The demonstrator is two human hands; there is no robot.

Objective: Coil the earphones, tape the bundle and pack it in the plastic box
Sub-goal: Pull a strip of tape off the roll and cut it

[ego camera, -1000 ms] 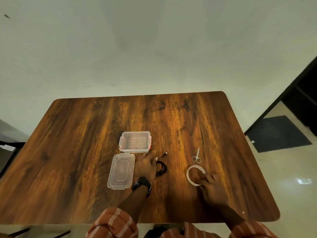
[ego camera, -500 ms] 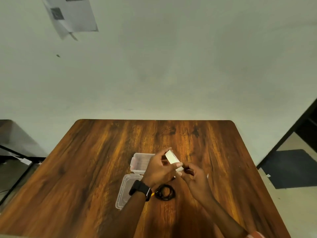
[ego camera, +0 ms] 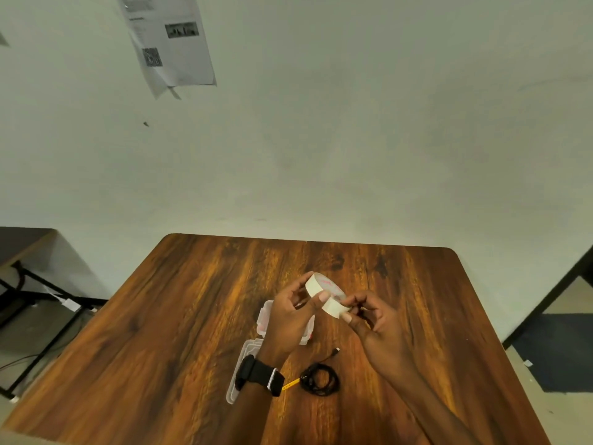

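Note:
Both hands hold a white tape roll (ego camera: 322, 292) up above the wooden table (ego camera: 179, 332). My left hand (ego camera: 293, 316) pinches its left side between thumb and fingers. My right hand (ego camera: 372, 319) grips the lower right edge of the roll. The black earphones (ego camera: 319, 379) lie coiled on the table below the hands, with the plug end trailing toward the upper right. The clear plastic box (ego camera: 264, 319) sits behind my left hand and is mostly hidden. Its clear lid (ego camera: 245, 354) lies flat beside my left wrist.
A black watch (ego camera: 260, 375) is on my left wrist. Printed paper sheets (ego camera: 168, 40) hang on the wall behind the table. A dark desk frame (ego camera: 29, 284) stands at the left, and a dark doorway and mat (ego camera: 564, 348) are at the right. The scissors are hidden.
My right hand picked the tape roll up from the table, and my left hand left the earphones to take hold of it. The head tilted up, so the table sits lower in view.

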